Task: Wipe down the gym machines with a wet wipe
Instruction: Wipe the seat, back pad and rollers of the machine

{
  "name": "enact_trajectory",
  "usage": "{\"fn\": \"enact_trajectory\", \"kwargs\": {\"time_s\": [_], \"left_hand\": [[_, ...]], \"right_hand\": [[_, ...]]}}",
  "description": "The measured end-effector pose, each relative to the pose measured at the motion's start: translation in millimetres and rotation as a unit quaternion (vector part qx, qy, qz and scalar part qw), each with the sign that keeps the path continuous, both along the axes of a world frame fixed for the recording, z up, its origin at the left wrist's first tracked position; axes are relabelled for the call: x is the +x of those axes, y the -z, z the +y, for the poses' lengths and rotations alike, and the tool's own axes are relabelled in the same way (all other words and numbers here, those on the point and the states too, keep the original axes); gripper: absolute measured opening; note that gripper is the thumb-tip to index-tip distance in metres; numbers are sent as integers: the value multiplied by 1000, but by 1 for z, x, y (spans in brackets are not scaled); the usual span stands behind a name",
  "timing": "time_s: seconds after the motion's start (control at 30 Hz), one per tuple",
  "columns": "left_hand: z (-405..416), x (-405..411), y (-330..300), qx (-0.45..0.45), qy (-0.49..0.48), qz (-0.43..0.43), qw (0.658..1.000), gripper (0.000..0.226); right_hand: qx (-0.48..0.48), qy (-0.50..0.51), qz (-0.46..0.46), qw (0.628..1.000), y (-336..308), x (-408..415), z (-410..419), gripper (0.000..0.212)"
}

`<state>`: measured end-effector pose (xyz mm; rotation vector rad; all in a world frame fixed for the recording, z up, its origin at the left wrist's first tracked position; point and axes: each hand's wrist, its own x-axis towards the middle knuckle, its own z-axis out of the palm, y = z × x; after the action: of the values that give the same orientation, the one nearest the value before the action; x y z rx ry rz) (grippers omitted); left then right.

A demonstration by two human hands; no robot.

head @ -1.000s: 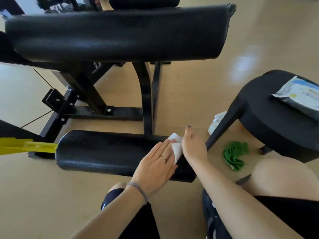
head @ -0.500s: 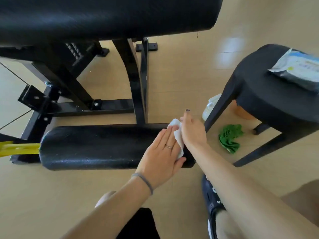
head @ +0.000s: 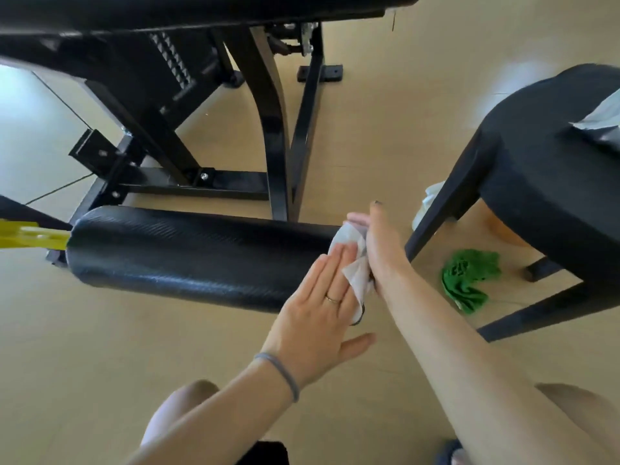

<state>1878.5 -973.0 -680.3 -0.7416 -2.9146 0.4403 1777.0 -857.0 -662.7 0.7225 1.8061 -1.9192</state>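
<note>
A smooth, pale tan floor [head: 100,380] fills the view, with soft glare at the left and upper right. At right stands a black plastic stool with slanted legs [head: 543,182]. Under it on the floor lie a crumpled green cloth [head: 468,278] and a white object, partly hidden.

I'm in a gym: black steel machine frame [head: 271,129], padded roller [head: 188,253], upholstered bench pad [head: 201,8], tan vinyl floor [head: 84,364].
</note>
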Motion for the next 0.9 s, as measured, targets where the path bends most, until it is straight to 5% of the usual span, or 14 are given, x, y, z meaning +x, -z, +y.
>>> {"fn": "enact_trajectory", "kwargs": {"time_s": [0.1, 0.27, 0.47, 0.57, 0.8, 0.9], "left_hand": [[-43, 1, -5, -44, -25, 16, 999, 105], [-90, 2, -18, 10, -244, 0, 970, 113], [2, 4, -9, 20, -81, -24, 996, 117], [-15, -2, -16, -27, -45, -13, 999, 107], [-130, -21, -29, 101, -316, 39, 943, 90], [-109, -21, -27, 107, -248, 35, 962, 80]], "right_hand": [[-16, 25, -8, 1000, 13, -2, -3, 57], [35, -4, 13, 999, 18, -6, -11, 59], [59, -5, 63, 996, 10, -2, -10, 60], [84, -8, 87, 993, 5, 1, -10, 60], [196, -71, 197, 958, 1, 16, -15, 53], [285, -99, 213, 930, -1, 15, -19, 53]]}}
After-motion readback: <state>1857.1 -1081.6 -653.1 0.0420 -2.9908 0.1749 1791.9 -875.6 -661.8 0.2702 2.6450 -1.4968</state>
